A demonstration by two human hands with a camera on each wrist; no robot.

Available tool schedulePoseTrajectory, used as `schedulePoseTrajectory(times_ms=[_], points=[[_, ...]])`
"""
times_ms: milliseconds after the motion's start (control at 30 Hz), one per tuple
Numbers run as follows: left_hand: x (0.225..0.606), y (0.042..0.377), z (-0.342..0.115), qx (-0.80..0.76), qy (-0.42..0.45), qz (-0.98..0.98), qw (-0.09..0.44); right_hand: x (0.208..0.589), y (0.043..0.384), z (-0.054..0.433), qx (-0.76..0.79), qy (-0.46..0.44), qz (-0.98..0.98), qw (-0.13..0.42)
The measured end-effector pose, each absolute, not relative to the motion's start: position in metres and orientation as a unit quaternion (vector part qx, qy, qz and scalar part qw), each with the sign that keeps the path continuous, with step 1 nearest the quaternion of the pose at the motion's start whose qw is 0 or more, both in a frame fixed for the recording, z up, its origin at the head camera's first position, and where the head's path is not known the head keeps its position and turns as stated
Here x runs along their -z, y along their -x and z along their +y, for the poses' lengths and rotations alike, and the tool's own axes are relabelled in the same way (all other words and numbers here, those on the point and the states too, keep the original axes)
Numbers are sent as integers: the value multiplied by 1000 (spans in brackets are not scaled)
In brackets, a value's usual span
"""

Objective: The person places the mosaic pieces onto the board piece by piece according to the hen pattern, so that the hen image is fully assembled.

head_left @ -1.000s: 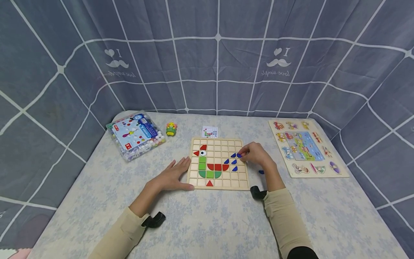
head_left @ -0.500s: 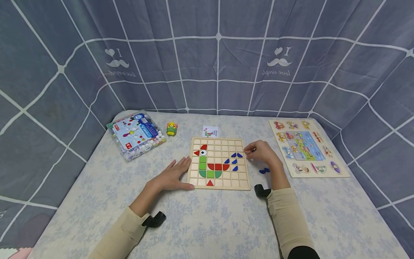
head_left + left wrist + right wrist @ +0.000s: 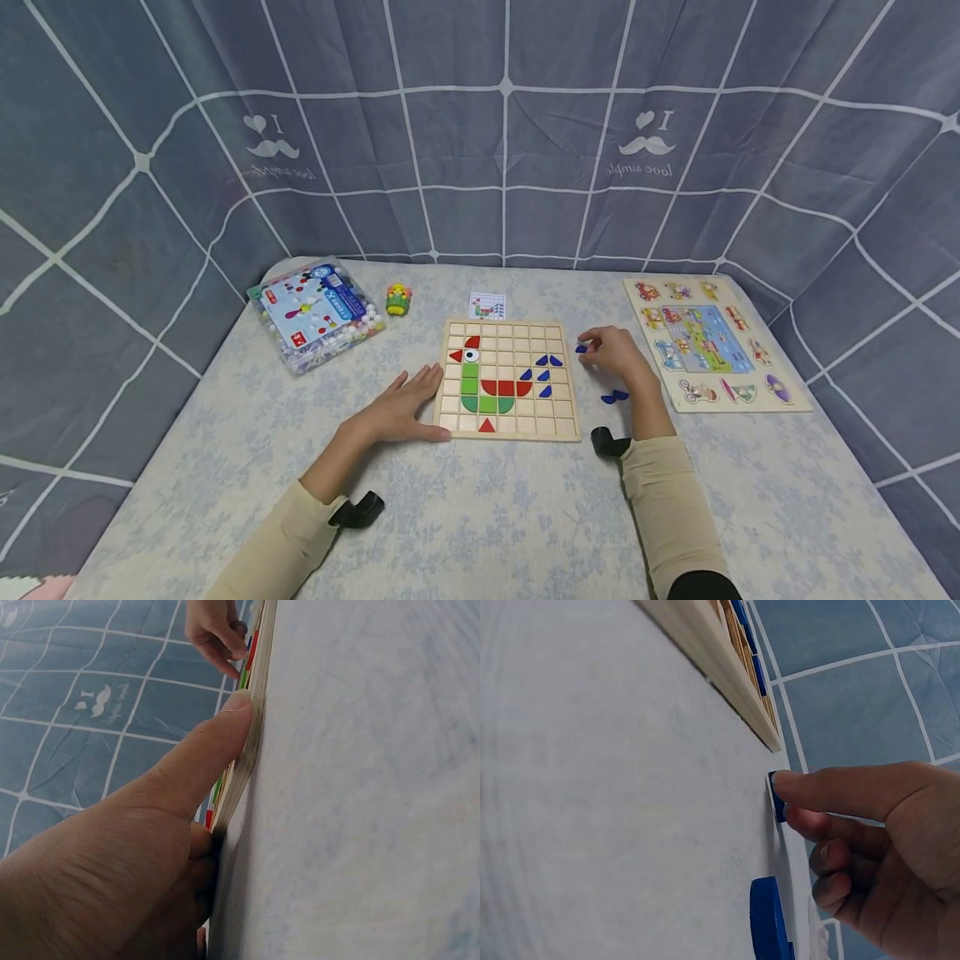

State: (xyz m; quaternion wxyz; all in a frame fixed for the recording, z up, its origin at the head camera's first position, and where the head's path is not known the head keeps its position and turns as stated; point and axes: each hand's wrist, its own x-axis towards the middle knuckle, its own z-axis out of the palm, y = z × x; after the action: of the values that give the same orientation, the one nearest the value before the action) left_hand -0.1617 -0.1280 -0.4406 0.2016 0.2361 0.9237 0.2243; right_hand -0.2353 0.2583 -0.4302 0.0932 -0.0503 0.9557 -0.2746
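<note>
A wooden grid board (image 3: 517,333) lies on the table, bearing red, green and blue pieces that form a bird with an eye piece (image 3: 471,355). My left hand (image 3: 401,408) rests flat at the board's left edge, fingers and thumb straight against it. To the right of the board, my right hand (image 3: 611,350) pinches a small blue piece (image 3: 778,796) between thumb and index finger, close over the table. Two more blue pieces (image 3: 615,397) lie on the table near that wrist. Several blue pieces (image 3: 543,375) sit in the board's right-hand cells.
Behind the board lies a small pattern card (image 3: 487,306). A bag of beads (image 3: 318,312) and a little toy figure (image 3: 398,299) stand at the back left. To the right is a wooden picture puzzle (image 3: 716,346).
My right hand has let go of a blue piece at the board's upper right and moved right, off the board. It now pinches another blue piece. The left hand stays put.
</note>
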Motion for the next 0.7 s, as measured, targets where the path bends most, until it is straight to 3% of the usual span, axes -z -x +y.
schedulePoseTrajectory(times_ms=[700], points=[[440,159,-127,-230,-239,923,196,436,235,264,294,32,951,89]])
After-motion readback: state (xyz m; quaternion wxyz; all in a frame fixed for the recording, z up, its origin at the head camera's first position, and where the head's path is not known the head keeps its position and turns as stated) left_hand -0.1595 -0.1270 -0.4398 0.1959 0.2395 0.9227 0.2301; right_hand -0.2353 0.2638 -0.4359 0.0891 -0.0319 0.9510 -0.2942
